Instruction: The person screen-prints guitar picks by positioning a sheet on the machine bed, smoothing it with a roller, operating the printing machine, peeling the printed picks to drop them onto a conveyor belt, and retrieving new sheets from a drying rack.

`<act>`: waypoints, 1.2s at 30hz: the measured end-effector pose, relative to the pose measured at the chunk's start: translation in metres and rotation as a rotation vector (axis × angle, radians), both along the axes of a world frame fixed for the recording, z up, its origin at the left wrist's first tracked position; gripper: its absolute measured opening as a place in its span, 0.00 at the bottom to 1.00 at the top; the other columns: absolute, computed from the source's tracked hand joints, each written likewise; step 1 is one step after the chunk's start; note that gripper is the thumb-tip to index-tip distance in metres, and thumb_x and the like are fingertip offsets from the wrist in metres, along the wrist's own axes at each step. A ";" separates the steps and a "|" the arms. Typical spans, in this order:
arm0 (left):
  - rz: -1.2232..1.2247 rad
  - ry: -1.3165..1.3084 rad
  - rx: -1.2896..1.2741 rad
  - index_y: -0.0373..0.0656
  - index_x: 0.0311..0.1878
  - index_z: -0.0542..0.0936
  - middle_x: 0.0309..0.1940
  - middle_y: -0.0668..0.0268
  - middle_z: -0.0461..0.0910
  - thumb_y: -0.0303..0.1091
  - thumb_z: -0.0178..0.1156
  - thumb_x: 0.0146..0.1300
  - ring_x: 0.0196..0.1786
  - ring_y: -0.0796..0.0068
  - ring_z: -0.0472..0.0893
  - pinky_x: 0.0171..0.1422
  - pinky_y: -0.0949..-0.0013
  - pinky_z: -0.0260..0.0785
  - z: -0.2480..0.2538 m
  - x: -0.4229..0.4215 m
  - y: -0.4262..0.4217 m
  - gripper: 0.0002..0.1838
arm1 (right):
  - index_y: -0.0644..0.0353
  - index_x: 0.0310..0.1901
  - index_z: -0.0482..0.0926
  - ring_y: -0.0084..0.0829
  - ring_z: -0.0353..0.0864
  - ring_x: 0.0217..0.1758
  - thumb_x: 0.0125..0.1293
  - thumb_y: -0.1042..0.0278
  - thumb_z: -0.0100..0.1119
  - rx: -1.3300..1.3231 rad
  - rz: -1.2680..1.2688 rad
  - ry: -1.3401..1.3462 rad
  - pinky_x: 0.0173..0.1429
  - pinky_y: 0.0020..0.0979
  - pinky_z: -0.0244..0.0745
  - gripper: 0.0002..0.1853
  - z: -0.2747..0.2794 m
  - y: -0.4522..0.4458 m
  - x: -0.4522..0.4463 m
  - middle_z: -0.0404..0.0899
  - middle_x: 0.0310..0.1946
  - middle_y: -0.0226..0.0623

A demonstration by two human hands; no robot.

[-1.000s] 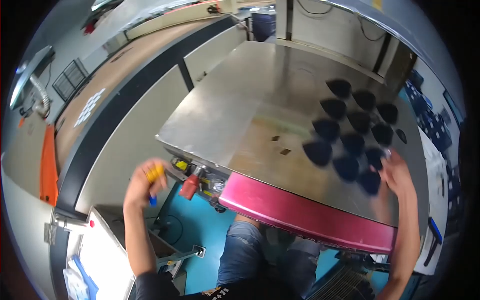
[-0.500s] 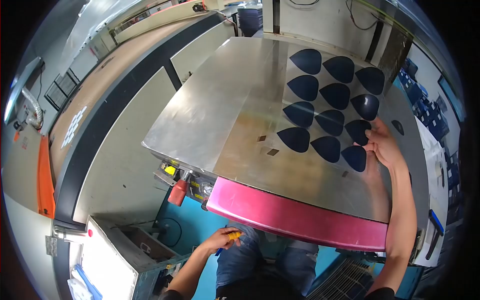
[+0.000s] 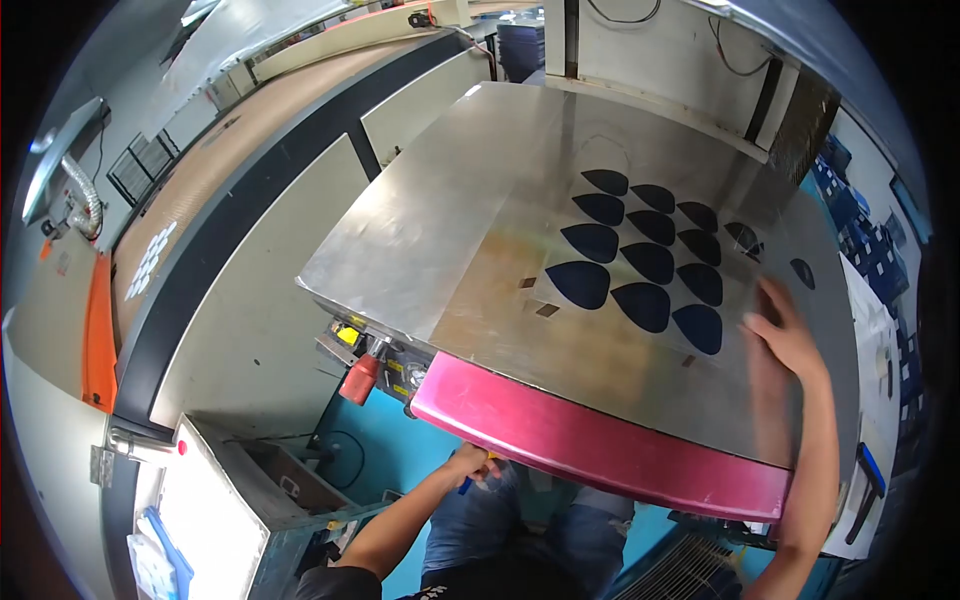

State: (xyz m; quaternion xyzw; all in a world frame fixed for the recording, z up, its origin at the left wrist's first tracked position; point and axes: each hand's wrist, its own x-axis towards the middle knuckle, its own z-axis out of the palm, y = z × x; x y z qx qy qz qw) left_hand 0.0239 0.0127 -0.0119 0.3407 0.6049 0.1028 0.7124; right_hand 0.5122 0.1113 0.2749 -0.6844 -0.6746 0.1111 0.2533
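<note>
Several dark blue teardrop-shaped pieces (image 3: pixel 645 263) lie in rows, seemingly on a clear sheet, over the metal tabletop (image 3: pixel 420 220). Right of these rows is my right hand (image 3: pixel 785 325), open and slightly blurred, its thumb and fingers apart with nothing in them. A half-dark rounded piece (image 3: pixel 743 238) is just beyond its fingertips. Below the pink front edge (image 3: pixel 600 440), my left hand (image 3: pixel 472 464) is closed around a small yellow-and-blue object (image 3: pixel 465 486). Most of that object is hidden by the fingers, so its kind does not show.
A red-handled knob (image 3: pixel 360 380) sticks out under the table's left corner. A conveyor belt (image 3: pixel 200 170) with small white pieces runs along the left. A white cabinet (image 3: pixel 215 510) stands front left. A blue-and-black scraper-like tool (image 3: pixel 870 480) rests at the right.
My right hand has let go at the right side of the dark pieces and moved slightly down. The pieces' far rows now look narrower and nearer. My left hand has shifted up under the pink edge.
</note>
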 end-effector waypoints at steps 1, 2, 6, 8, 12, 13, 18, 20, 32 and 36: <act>-0.001 -0.010 -0.001 0.40 0.45 0.79 0.23 0.56 0.80 0.36 0.46 0.67 0.12 0.82 0.64 0.14 0.77 0.52 0.001 -0.002 0.001 0.14 | 0.64 0.64 0.65 0.43 0.62 0.69 0.57 0.57 0.64 -0.033 -0.061 -0.017 0.71 0.36 0.55 0.35 -0.001 -0.017 0.040 0.63 0.65 0.49; 0.021 -0.020 0.003 0.41 0.45 0.79 0.23 0.56 0.80 0.36 0.46 0.66 0.12 0.82 0.64 0.14 0.77 0.52 0.001 -0.003 0.000 0.14 | 0.65 0.64 0.66 0.43 0.63 0.68 0.60 0.54 0.62 0.018 -0.131 0.220 0.71 0.36 0.55 0.34 -0.027 -0.032 0.120 0.62 0.66 0.49; 0.070 -0.060 0.014 0.40 0.44 0.79 0.22 0.55 0.80 0.36 0.48 0.65 0.12 0.82 0.65 0.14 0.77 0.54 -0.009 -0.010 -0.006 0.14 | 0.54 0.61 0.71 0.53 0.73 0.56 0.71 0.54 0.44 -0.409 -0.847 -0.722 0.59 0.43 0.69 0.21 -0.041 -0.212 0.345 0.73 0.54 0.57; 0.073 -0.039 0.017 0.39 0.43 0.78 0.23 0.54 0.80 0.35 0.47 0.66 0.13 0.81 0.65 0.14 0.76 0.55 -0.012 -0.010 -0.005 0.13 | 0.56 0.64 0.66 0.54 0.73 0.55 0.70 0.53 0.44 -0.591 -1.028 -0.686 0.59 0.44 0.67 0.25 -0.048 -0.326 0.398 0.72 0.54 0.57; 0.095 -0.024 0.010 0.38 0.39 0.76 0.23 0.54 0.81 0.37 0.45 0.67 0.14 0.79 0.68 0.16 0.76 0.59 -0.020 -0.007 -0.007 0.14 | 0.67 0.57 0.71 0.52 0.74 0.53 0.70 0.55 0.42 0.097 -0.971 -0.340 0.57 0.38 0.67 0.24 -0.090 -0.434 0.444 0.77 0.48 0.55; 0.086 -0.018 0.006 0.38 0.38 0.76 0.23 0.54 0.81 0.38 0.45 0.68 0.14 0.78 0.68 0.16 0.76 0.59 -0.023 -0.004 -0.008 0.14 | 0.67 0.56 0.72 0.53 0.74 0.53 0.71 0.53 0.41 0.044 -1.050 -0.295 0.57 0.38 0.67 0.25 -0.070 -0.435 0.429 0.77 0.49 0.56; 0.074 0.016 0.050 0.38 0.37 0.76 0.21 0.57 0.80 0.38 0.42 0.67 0.14 0.79 0.69 0.15 0.75 0.59 -0.014 0.006 -0.011 0.16 | 0.67 0.59 0.72 0.33 0.74 0.57 0.69 0.41 0.42 0.339 -0.978 0.346 0.61 0.30 0.64 0.34 -0.029 -0.381 0.367 0.77 0.54 0.43; 0.058 0.023 0.090 0.38 0.36 0.76 0.20 0.56 0.80 0.37 0.42 0.67 0.13 0.80 0.69 0.14 0.75 0.60 -0.018 0.010 -0.014 0.15 | 0.68 0.49 0.80 0.24 0.78 0.33 0.69 0.50 0.48 0.214 -0.937 0.204 0.36 0.25 0.70 0.26 0.017 -0.264 0.265 0.81 0.30 0.36; 0.189 -0.040 0.041 0.36 0.36 0.73 0.20 0.54 0.78 0.36 0.42 0.68 0.13 0.76 0.68 0.12 0.75 0.53 -0.006 0.003 -0.007 0.14 | 0.55 0.26 0.82 0.47 0.80 0.31 0.55 0.54 0.53 0.293 -0.023 -0.621 0.39 0.44 0.73 0.14 0.046 0.087 -0.019 0.80 0.23 0.42; 0.205 -0.128 0.017 0.37 0.36 0.73 0.21 0.53 0.79 0.34 0.45 0.66 0.13 0.77 0.65 0.13 0.75 0.51 -0.039 -0.003 -0.006 0.11 | 0.57 0.24 0.82 0.46 0.80 0.29 0.53 0.58 0.54 0.293 0.092 -0.726 0.36 0.45 0.73 0.13 0.050 0.115 -0.116 0.80 0.22 0.44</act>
